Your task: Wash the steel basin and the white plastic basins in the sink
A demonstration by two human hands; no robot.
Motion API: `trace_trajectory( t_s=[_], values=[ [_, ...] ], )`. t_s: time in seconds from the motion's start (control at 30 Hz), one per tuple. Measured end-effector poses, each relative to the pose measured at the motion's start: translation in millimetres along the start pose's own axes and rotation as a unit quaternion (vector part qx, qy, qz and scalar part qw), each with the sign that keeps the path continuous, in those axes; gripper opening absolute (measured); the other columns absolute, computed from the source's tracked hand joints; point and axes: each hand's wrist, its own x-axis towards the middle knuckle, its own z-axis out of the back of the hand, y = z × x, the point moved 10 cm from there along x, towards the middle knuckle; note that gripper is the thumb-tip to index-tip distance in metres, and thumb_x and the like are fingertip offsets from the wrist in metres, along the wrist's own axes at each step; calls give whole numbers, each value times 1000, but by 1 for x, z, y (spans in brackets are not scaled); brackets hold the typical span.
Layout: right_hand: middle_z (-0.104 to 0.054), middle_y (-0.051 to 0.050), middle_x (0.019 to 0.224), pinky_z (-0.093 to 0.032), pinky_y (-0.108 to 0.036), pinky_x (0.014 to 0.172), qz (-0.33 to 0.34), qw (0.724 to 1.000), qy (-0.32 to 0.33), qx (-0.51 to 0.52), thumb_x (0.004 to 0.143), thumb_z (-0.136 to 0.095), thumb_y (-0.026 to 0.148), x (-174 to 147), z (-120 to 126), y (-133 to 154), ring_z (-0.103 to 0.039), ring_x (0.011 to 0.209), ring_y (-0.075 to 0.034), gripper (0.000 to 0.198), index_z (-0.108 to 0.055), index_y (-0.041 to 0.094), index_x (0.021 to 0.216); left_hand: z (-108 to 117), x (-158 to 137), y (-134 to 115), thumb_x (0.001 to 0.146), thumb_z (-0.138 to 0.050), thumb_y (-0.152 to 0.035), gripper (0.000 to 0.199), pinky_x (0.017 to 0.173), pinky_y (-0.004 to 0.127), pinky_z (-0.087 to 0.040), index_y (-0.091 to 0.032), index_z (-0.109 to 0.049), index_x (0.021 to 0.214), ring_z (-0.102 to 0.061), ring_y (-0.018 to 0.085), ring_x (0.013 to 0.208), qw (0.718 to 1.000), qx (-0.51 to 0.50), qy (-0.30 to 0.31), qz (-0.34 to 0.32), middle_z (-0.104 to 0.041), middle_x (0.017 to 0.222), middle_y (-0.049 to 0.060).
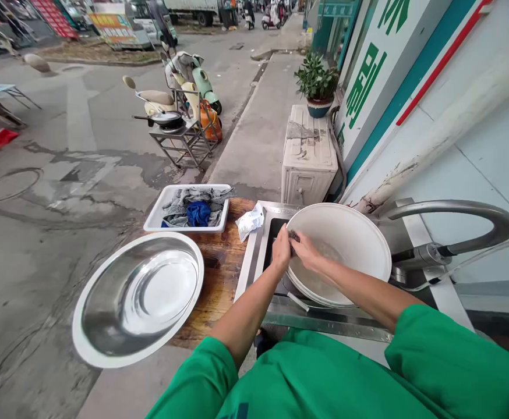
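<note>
A large white bucket [368, 250] stands in the metal sink, with cloudy water in its bottom. At its left rim, my left hand [281, 249] and my right hand [306, 251] come together, both closed. Pressed between them is a small dark grey bundle [294, 235]; whether it is cloth or a scrubber I cannot tell. My fingers hide most of it. A crumpled white packet [250, 222] lies by the sink's left edge, a little beyond my left hand.
A wide steel basin [92, 314] and a white tray [154, 220] of grey and blue cloths sit on the wooden board [219, 279] at left. The curved tap [464, 209] rises right of the bucket. Past the sink stands a white boxy unit [309, 157].
</note>
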Motion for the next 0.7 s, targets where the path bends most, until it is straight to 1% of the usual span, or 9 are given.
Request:
trace_trajectory(
  t_s=[0.1,0.2,0.3,0.37,0.4,0.47,0.53,0.6,0.7],
  values=[
    [-67,1,84,-52,-25,68,2,982,174,-66,83,-53,20,-65,2,-20,-60,78,-15,11,-61,18,89,-1,4,2,103,-32,-44,54,116,32,-35,-18,-50,146,-48,21,138,1000,6,-11,9,-51,149,6],
    [-65,3,70,-50,-27,70,-18,936,285,-204,64,-65,6,-106,57,-51,-60,71,-16,13,-66,16,71,-2,2,-14,93,-50,-19,52,115,30,-36,-15,-53,144,-54,21,132,997,66,-15,-32,-57,143,8],
    [-61,-5,62,-50,-45,83,-47,879,243,-407,61,-60,0,-83,133,-69,-62,77,-25,15,-63,15,58,-2,-1,-27,85,-45,-3,57,109,28,-42,-18,-60,138,-62,19,120,994,93,-11,-50,-67,131,5],
    [-67,-17,84,-39,-60,99,-14,855,154,-495,72,-53,3,-36,162,-57,-59,104,-35,19,-69,12,71,-2,-2,-31,79,-44,2,64,106,28,-44,-20,-62,136,-64,19,116,993,107,-1,-55,-70,125,3],
    [-66,-22,102,-32,-64,105,25,843,109,-526,78,-46,3,-10,163,-47,-52,118,-38,28,-71,9,85,-3,-2,-32,77,-43,4,67,105,28,-45,-20,-62,136,-64,19,114,992,112,6,-59,-71,123,2],
    [-56,-26,130,-25,-65,110,135,808,72,-569,86,-33,2,35,134,-34,-42,130,-38,46,-66,3,118,-3,-2,-32,74,-42,5,71,103,28,-47,-21,-60,138,-66,19,111,991,120,16,-63,-72,120,1],
    [-48,-26,142,-30,-59,110,219,781,119,-572,92,-29,5,64,81,-48,-45,128,-36,51,-54,2,136,-2,-2,-30,74,-42,4,72,102,27,-47,-20,-59,140,-66,19,109,989,132,10,-68,-72,120,2],
    [-48,-23,144,-35,-51,107,207,790,181,-548,95,-32,8,80,38,-91,-51,121,-32,50,-50,6,142,-1,-2,-29,75,-42,4,71,104,27,-46,-19,-58,140,-65,19,113,988,137,-4,-76,-70,124,2],
    [-54,-21,138,-40,-42,103,127,822,187,-522,96,-35,5,88,19,-163,-58,111,-25,46,-56,6,136,0,-3,-29,77,-41,2,67,108,26,-44,-19,-59,138,-62,18,119,987,135,-20,-80,-67,130,2]
  ],
)
